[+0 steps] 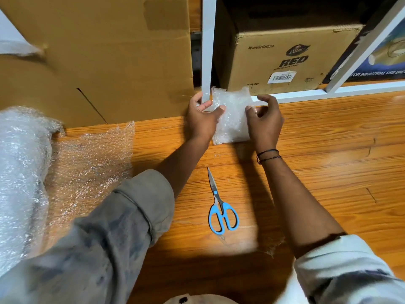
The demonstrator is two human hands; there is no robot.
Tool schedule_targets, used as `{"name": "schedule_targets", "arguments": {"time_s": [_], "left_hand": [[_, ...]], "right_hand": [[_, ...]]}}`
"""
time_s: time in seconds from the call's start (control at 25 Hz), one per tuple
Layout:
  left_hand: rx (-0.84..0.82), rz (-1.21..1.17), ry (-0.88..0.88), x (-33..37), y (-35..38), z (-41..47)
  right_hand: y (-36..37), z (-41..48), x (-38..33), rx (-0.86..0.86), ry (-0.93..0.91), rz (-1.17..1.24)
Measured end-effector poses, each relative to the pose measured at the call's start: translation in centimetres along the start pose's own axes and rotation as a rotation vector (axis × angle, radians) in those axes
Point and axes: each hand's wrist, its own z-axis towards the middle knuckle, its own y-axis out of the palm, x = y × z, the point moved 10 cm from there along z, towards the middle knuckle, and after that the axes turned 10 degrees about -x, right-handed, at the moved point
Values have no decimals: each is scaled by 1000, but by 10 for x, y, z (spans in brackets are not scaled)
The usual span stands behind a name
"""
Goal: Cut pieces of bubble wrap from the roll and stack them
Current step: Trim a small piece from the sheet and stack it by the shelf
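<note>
A storeroom or packing area: stacked cardboard cartons (pixel 282 60) (one labelled medicine) on white metal shelving (pixel 207 51)

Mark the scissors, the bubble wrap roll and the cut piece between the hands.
scissors (pixel 215 192): head view, on the blue pivot screw.
bubble wrap roll (pixel 19 172): head view, on the rolled bulk at the left edge.
cut piece (pixel 233 119): head view, on its centre.

Both hands (pixel 202 119) (pixel 265 121) gripping bubble-wrap stack (pixel 233 116), scissors (pixel 220 207) nearby on floor (pixel 328 172)
</note>
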Motion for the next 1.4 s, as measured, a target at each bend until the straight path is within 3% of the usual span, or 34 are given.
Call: {"name": "schedule_targets", "arguments": {"time_s": [0.08,0.24,0.36,0.44,0.56,0.64,0.96,1.24,1.4], "left_hand": [[8,97,20,4,2,-1],[82,516,67,-1,-7,-8],[88,742,181,8,-3,-15],[57,926,223,11,3,-20],[-32,1252,285,8,20,-21],[-123,1395,346,5,31,-22],[-289,1571,296,-25,29,-12],[-324,1623,251,-34,28,-11],[-301,1583,322,-23,30,-20]], "right_hand": [[0,2,-3,-12,-18,-41],[20,-4,20,-170,91,-218],[27,-13,-5,-159,-154,-577],[51,-22,-19,-308,-323,-685],[86,-34,-4,-562,-348,-800],[94,-33,13,-598,-286,-839],[95,-30,30,-590,-192,-837],[96,-29,38,-648,-161,-821],[89,-27,26,-609,-212,-813]]}}
